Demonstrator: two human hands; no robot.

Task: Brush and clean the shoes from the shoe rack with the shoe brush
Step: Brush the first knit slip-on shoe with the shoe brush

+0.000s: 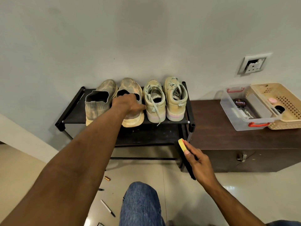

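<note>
On the shoe rack (187,122) four shoes stand in a row, all dusty. Leftmost, a grey knit shoe (97,103) sits untouched. The left hand (128,103) grips the collar of its mate (130,88), fingers curled into the opening. Two lace-up sneakers (164,98) follow. Lower right, the right hand (198,162) holds the shoe brush (182,144) clear of the shoes. Brushing looks barely begun; every shoe seemingly remains to clean.
</note>
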